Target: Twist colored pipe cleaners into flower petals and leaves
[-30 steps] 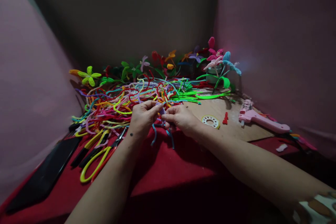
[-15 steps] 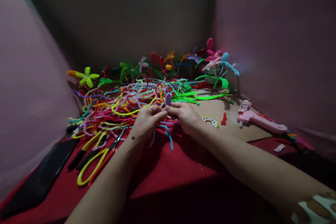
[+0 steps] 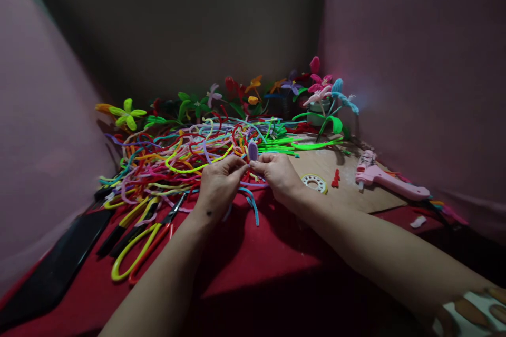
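Note:
Between my hands a purple pipe cleaner loop (image 3: 253,150), shaped like a petal, stands upright. My right hand (image 3: 278,171) pinches its lower end between thumb and finger. Close beside it, my left hand (image 3: 222,181) is closed too, thumb against fingertip near the base of the loop; what lies in that pinch is too small to see clearly. Behind the hands spreads a tangled heap of coloured pipe cleaners (image 3: 185,155). Light blue pipe cleaner ends (image 3: 255,209) hang over the red cloth (image 3: 253,268) just below my hands.
Scissors (image 3: 136,258), pliers (image 3: 124,229) and a black flat object (image 3: 59,268) lie at left. On the brown board (image 3: 371,200) at right are a pink glue gun (image 3: 391,179), a white ring-shaped spool (image 3: 315,184) and a red piece (image 3: 336,178). Pipe cleaner flowers (image 3: 127,114) line the back.
The purple loop has turned a little and shows its face more. Both hands stay pinched close together, and the view has shifted slightly.

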Available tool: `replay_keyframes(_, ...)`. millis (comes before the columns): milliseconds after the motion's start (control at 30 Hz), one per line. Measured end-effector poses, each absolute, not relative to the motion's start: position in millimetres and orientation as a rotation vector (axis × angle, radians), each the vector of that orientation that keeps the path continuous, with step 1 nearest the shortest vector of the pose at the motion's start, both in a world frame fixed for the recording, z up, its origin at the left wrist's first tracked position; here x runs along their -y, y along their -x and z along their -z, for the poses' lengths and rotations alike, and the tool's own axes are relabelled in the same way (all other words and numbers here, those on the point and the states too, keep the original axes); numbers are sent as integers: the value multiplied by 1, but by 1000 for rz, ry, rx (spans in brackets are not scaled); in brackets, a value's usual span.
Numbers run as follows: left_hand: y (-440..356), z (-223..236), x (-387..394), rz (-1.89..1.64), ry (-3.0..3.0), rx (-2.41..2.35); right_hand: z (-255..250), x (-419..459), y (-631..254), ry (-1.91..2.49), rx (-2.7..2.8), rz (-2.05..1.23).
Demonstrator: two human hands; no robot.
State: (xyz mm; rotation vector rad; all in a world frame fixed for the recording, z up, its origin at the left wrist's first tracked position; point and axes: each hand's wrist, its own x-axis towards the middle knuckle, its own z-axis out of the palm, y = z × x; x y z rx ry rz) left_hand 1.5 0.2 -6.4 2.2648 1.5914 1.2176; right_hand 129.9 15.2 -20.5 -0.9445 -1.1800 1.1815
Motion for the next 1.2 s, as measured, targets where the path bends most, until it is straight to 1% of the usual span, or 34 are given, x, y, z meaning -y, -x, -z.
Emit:
replay_keyframes(100,-2,3,-1,-1290,-2184,-1612,18,-15,-128,877,1021,-1343)
replay_keyframes(167,-1,0,-2,-1351,-1993,-1568,15,-15,-128,826,917,-1427)
replay_keyframes(267,3,-3,-5,-1415,-1612,-1466,13,-18,-129,764,801,-1478)
replay_keyframes(367,5,-2,-7,-1384,-1419,-1345,13,-21,-130,712,723,-1528)
replay_keyframes(567,-8,7,-6,-1061,-1462,-1019,17,-22,-130,625,684,-1622)
replay_keyframes(767,-10,8,-4,-1044,-1498,-1095,19,-21,-128,647,731,-1621)
replay_keyframes(900,-12,5,-1,-1032,-1451,-1118,19,-18,-127,678,796,-1553)
replay_keyframes(967,-14,5,0,-1017,-1393,-1114,19,-16,-127,742,917,-1423)
replay_keyframes(1033,-18,5,1,-1021,-1408,-1128,19,-13,-127,829,1053,-1221)
replay_keyframes(1100,-22,6,2,-1073,-1528,-1165,20,-13,-127,907,1135,-1059)
replay_keyframes(1200,-24,8,3,-1178,-1805,-1302,23,-16,-127,931,1142,-1069)
